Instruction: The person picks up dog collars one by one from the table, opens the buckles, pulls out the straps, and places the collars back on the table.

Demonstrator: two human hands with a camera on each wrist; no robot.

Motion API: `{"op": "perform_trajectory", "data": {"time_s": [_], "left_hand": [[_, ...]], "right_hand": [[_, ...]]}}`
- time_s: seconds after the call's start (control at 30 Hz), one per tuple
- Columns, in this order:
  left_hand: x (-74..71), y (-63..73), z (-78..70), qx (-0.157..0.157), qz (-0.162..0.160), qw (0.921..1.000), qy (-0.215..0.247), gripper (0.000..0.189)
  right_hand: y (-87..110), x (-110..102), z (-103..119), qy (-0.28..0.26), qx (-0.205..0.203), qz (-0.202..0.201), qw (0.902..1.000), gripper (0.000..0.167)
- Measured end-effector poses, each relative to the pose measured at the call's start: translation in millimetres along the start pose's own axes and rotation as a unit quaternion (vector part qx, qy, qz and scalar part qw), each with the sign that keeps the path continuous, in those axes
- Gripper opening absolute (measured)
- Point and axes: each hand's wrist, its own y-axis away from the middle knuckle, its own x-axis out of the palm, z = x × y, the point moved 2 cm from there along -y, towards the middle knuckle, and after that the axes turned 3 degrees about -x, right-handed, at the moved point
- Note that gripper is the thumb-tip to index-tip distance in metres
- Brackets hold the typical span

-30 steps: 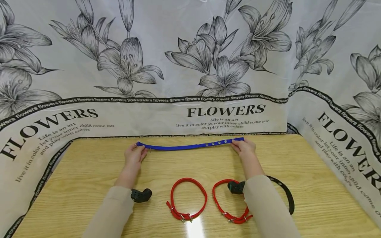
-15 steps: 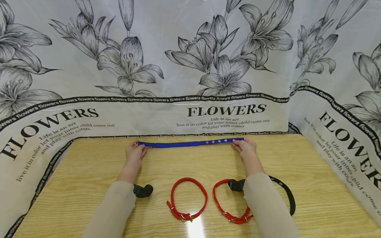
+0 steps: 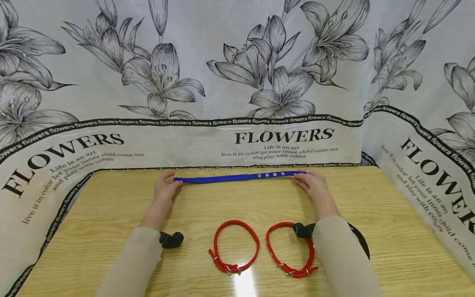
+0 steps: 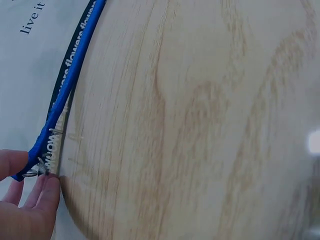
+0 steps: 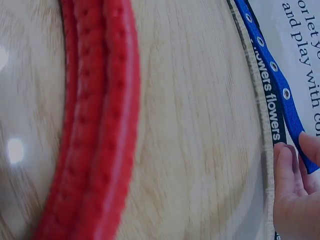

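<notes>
A blue pet collar [image 3: 222, 178] with metal eyelets stretches nearly straight near the table's far edge. My left hand [image 3: 166, 190] pinches its left end; in the left wrist view the thumb [image 4: 12, 162] lies on the strap, with metal hardware beside the fingers. At the other end, my right hand [image 3: 313, 187] pinches the strap past the row of eyelets. The right wrist view shows that thumb [image 5: 311, 146] over the blue strap [image 5: 292, 112]. Closer to me lie two buckled red collars, one in the middle [image 3: 256, 237] and one to its right [image 3: 270, 243].
A black collar [image 3: 361, 243] lies at the right, partly hidden by my right sleeve. The wooden table [image 3: 111, 210] meets a flower-printed cloth [image 3: 178, 144] at its back and sides. Dark devices sit at both wrists, the left [image 3: 171, 240] and the right [image 3: 303, 231].
The blue collar has gone from slightly sagging to nearly straight. My right hand has shifted a little to the right, and my left forearm slightly left. The red collars stay in place.
</notes>
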Motion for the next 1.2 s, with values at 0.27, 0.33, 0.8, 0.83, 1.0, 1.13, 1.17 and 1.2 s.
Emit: {"op": "perform_trajectory", "data": {"time_s": [0.27, 0.33, 0.8, 0.83, 1.0, 1.13, 1.17, 1.2], "left_hand": [[-5.6, 0.2, -6.5, 0.013, 0.011, 0.9998, -0.010, 0.051], [-5.8, 1.0, -7.6, 0.014, 0.013, 0.9998, -0.009, 0.051], [-10.5, 10.0, -16.1, 0.045, 0.033, 0.9967, -0.060, 0.051], [-11.1, 11.1, -17.4, 0.049, 0.039, 0.9958, -0.068, 0.050], [-16.8, 19.0, -25.7, 0.093, 0.080, 0.9849, -0.123, 0.047], [-21.3, 28.8, -35.0, 0.127, 0.119, 0.9736, -0.148, 0.045], [-22.0, 31.9, -37.2, 0.132, 0.130, 0.9708, -0.152, 0.045], [-22.8, 35.5, -39.3, 0.138, 0.140, 0.9674, -0.160, 0.044]], "right_hand": [[5.9, -9.2, 8.9, 0.042, -0.021, 0.061, 0.9971, 0.060], [7.6, -11.3, 11.0, 0.058, -0.030, 0.073, 0.9952, 0.060], [13.4, -27.6, 25.1, 0.128, -0.080, 0.127, 0.9803, 0.031], [15.0, -28.1, 27.3, 0.133, -0.084, 0.132, 0.9788, 0.037], [23.7, -29.7, 37.6, 0.176, -0.103, 0.155, 0.9666, 0.062], [31.9, -30.0, 45.3, 0.201, -0.118, 0.174, 0.9566, 0.063], [34.4, -29.9, 46.9, 0.204, -0.122, 0.179, 0.9547, 0.062], [37.1, -29.5, 48.5, 0.206, -0.124, 0.184, 0.9531, 0.060]]}}
